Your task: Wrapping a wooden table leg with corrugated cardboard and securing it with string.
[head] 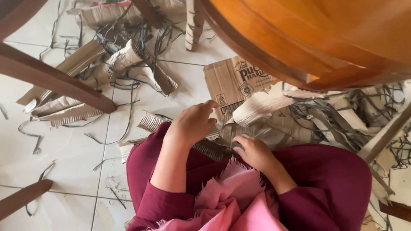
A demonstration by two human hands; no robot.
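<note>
I sit on the tiled floor in dark red clothes with a pink scarf (pixel 233 201) across my lap. A torn piece of corrugated cardboard (pixel 212 149) lies on my knees. My left hand (pixel 192 123) curls over its upper edge, fingers bent down and their tips hidden. My right hand (pixel 255 152) grips the same piece from the right, fingertips on its ribbed side. Just beyond my hands lie a flat printed cardboard panel (pixel 229 83) and a peeled light paper layer (pixel 261 106).
A round wooden table (pixel 325 38) overhangs the top right. Dark wooden chair legs (pixel 55 79) cross the left side, with another (pixel 23 196) at the lower left. Torn cardboard scraps (pixel 124 57) and thin dark strips litter the white tiles (pixel 64 149).
</note>
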